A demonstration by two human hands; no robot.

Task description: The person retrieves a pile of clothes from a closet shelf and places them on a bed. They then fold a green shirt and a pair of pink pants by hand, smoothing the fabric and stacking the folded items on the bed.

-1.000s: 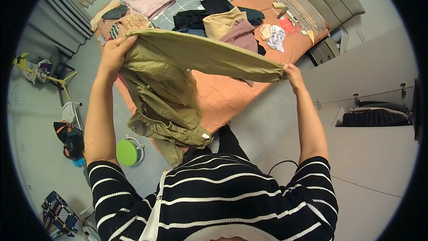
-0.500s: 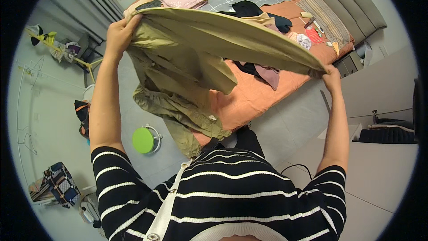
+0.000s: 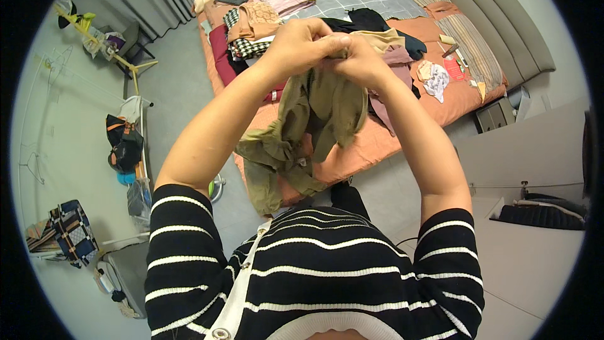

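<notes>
My left hand [image 3: 304, 44] and my right hand [image 3: 362, 62] are together over the bed, fingers closed on the upper edge of an olive-green garment [image 3: 336, 104]. Thumbs almost meet, and a little of the cloth shows between them. The garment hangs down in loose folds, and its lower end drapes over the near edge of the bed. A gathered, elastic-looking band runs across the lower part. Whether it is a jacket or some other piece of clothing I cannot tell. My hands hide how much cloth is gripped.
Folded clothes [image 3: 257, 22] are stacked on the far left of the orange bed sheet [image 3: 352, 162]. Dark clothes [image 3: 368, 20] and a crumpled white cloth [image 3: 436, 82] lie to the right. Bags [image 3: 124, 148] hang at the left, and a cabinet [image 3: 528, 151] stands on the right.
My hands have come together from far apart, the left moving right and the right moving left. The garment, stretched wide between them before, now hangs bunched below.
</notes>
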